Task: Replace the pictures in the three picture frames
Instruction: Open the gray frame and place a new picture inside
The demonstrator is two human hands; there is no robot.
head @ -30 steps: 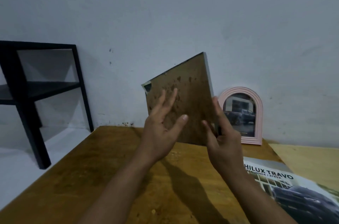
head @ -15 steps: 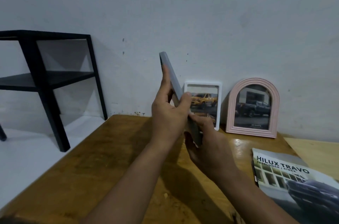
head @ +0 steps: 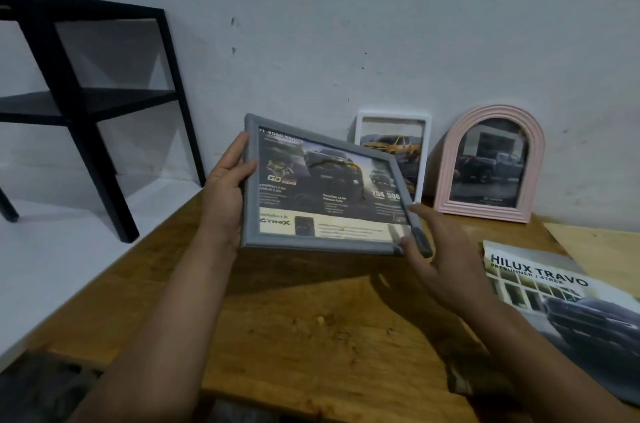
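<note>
I hold a grey rectangular picture frame (head: 325, 190) above the wooden table (head: 311, 318), its front facing me with a dark truck advert inside. My left hand (head: 225, 194) grips its left edge, thumb on the front. My right hand (head: 436, 249) holds the lower right corner, fingers spread under and beside it. A white frame (head: 394, 152) with a yellow truck picture leans on the wall behind, partly hidden by the grey frame. A pink arched frame (head: 491, 163) with a dark truck picture stands to its right.
A Hilux Travo brochure (head: 568, 312) lies on the table's right side, with a pale board (head: 602, 249) behind it. A black metal shelf unit (head: 86, 104) stands on the white floor at the left. The white wall runs close behind the frames.
The grey frame has turned from back-facing, through edge-on, to front-facing. My left hand moved to its left edge and my right to the lower right corner. The white frame came into sight.
</note>
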